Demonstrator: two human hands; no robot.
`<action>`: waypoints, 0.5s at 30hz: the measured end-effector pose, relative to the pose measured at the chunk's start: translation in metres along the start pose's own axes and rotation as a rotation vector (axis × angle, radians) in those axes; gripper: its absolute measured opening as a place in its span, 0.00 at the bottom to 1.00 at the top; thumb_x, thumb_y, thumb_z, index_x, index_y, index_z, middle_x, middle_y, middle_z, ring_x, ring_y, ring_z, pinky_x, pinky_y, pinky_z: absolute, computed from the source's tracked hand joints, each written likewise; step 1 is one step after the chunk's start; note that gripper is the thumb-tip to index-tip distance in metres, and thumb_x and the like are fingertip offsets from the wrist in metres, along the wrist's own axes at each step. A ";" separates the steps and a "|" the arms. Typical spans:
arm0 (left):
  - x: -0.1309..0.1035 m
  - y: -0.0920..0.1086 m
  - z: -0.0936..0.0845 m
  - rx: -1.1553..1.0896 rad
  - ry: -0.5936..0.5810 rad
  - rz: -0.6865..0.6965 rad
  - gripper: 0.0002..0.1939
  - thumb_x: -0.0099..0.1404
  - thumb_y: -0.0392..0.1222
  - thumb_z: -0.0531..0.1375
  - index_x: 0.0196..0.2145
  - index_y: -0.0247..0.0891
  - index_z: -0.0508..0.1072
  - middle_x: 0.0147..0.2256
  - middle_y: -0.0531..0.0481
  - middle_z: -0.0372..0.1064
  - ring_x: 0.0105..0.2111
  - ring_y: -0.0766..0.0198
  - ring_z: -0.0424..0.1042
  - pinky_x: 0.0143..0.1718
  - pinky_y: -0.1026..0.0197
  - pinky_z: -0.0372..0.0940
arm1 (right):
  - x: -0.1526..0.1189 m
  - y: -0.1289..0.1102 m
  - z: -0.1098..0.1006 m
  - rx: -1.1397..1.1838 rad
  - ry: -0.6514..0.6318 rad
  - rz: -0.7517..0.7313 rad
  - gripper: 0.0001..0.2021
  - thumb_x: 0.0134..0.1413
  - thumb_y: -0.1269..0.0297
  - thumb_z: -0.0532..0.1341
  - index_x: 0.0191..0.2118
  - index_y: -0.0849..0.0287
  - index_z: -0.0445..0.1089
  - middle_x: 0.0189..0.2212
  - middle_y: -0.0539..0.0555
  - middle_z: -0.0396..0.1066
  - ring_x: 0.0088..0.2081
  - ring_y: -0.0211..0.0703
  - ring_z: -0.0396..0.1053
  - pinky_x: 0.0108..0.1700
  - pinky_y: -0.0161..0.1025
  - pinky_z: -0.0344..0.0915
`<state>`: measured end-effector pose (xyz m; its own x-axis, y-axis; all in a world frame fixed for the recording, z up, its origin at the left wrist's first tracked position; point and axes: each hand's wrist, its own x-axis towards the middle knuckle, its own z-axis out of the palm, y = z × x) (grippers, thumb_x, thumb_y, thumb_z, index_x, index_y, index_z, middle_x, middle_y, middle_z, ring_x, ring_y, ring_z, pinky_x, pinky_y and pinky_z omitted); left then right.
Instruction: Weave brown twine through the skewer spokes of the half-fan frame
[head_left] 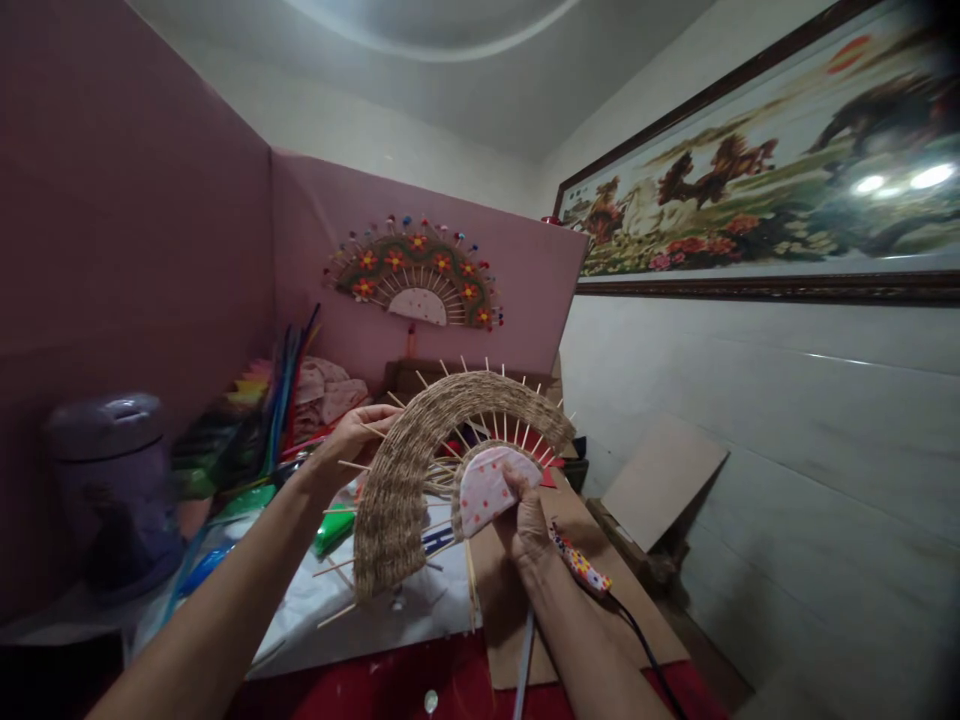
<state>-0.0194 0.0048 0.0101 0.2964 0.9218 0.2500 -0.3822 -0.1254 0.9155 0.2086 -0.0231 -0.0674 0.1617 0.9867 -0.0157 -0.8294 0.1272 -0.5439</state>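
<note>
A half-ring fan (pixel 390 500), woven of brown cord over thin wooden sticks, is raised in front of me above the table. Stick ends poke out past its outer edge. At its centre is a half-round pad of white cloth with red dots (pixel 487 490). My right hand (pixel 529 520) grips this pad, thumb on the front and fingers behind. My left hand (pixel 360 435) is closed at the fan's upper left edge, its fingertips partly hidden behind the weave and sticks.
A finished-looking flowered fan (pixel 420 270) hangs on the pink board (pixel 525 270). Right of my hand lies a colourful-patterned corded tool (pixel 581 565) on cardboard (pixel 510 620). At left are a lilac canister (pixel 112 490), pipe cleaners (pixel 285 390) and a green packet (pixel 334 530).
</note>
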 end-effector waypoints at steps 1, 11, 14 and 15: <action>0.000 -0.001 -0.002 0.006 0.012 -0.008 0.09 0.46 0.38 0.68 0.27 0.34 0.76 0.21 0.51 0.71 0.18 0.69 0.67 0.19 0.68 0.62 | 0.000 0.000 0.000 0.003 0.002 0.000 0.12 0.31 0.72 0.68 0.29 0.61 0.70 0.24 0.47 0.74 0.26 0.37 0.70 0.34 0.35 0.70; 0.003 -0.001 -0.005 0.086 0.034 -0.012 0.10 0.46 0.37 0.67 0.30 0.34 0.76 0.19 0.54 0.68 0.15 0.74 0.61 0.14 0.71 0.52 | 0.001 0.002 -0.002 -0.003 0.025 -0.052 0.15 0.29 0.71 0.69 0.30 0.60 0.69 0.26 0.47 0.75 0.26 0.35 0.70 0.32 0.33 0.69; 0.004 -0.002 -0.006 0.091 0.039 -0.026 0.11 0.46 0.38 0.67 0.30 0.34 0.76 0.20 0.53 0.69 0.16 0.74 0.62 0.15 0.71 0.52 | 0.001 0.002 -0.001 0.012 0.022 -0.049 0.16 0.29 0.72 0.69 0.31 0.60 0.69 0.27 0.47 0.75 0.26 0.35 0.70 0.32 0.32 0.69; 0.005 -0.003 -0.007 0.088 0.039 -0.031 0.11 0.46 0.38 0.67 0.30 0.34 0.76 0.21 0.53 0.69 0.16 0.74 0.62 0.15 0.70 0.53 | 0.001 0.002 -0.001 0.014 0.023 -0.047 0.16 0.29 0.72 0.69 0.31 0.60 0.69 0.27 0.47 0.75 0.26 0.35 0.71 0.32 0.32 0.69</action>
<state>-0.0228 0.0117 0.0068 0.2723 0.9390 0.2103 -0.2940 -0.1269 0.9473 0.2078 -0.0225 -0.0692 0.2128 0.9770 -0.0101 -0.8282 0.1749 -0.5325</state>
